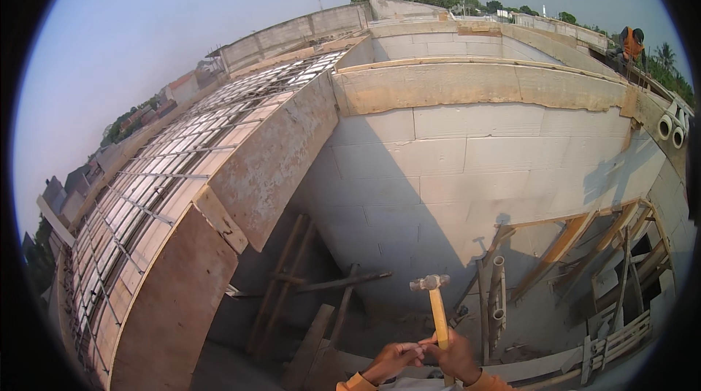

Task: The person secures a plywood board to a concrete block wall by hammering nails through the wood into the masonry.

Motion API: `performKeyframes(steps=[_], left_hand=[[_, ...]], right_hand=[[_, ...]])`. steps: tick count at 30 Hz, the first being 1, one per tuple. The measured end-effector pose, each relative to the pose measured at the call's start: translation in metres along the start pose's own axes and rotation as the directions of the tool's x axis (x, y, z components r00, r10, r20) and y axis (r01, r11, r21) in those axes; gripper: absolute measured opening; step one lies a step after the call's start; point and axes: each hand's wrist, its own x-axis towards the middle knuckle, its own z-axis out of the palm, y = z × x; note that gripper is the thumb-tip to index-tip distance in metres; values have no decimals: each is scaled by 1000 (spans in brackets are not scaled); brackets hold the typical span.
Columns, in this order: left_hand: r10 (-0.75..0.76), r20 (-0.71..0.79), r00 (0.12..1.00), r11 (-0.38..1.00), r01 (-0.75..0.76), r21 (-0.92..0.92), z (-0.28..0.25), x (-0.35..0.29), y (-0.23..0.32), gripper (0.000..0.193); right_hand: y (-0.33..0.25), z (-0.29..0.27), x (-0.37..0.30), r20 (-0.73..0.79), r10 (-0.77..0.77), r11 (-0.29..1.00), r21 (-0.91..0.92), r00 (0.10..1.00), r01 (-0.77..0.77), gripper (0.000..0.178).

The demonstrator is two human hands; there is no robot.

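Observation:
My right hand [457,359], low in the head view, is closed round the wooden handle of a hammer [439,318]. The hammer stands upright, its metal head at the top with a rounded end. Beside it on the left, my left hand [393,362] is closed, with thumb and fingertips pinched together against the fingers of my right hand. Whatever lies between those fingertips is too small to make out. Orange sleeves cover both forearms.
A grey block wall [467,146] topped by a formwork board [475,90] stands ahead. On the left, formwork panels [274,161] edge a deck with a rebar grid [219,117]. Timber props [285,274] and pipes [498,296] stand below. A person in orange [631,44] bends at far right.

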Motion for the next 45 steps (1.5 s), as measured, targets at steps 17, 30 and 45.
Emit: performKeyframes(steps=[17,30,45], left_hand=[[294,-55,954,955,-296,-22,8,-22,-2,25],[159,-216,963,966,-197,-167,-19,-6,-7,32],[159,21,987,976,-154,-157,-41,-35,-6,26]], right_hand=[[-16,-8,6,302,-121,846,530,946,-61,27],[-30,18,45,266,-55,929,368,963,-49,30],[-40,40,48,385,20,976,192,923,-101,28]])
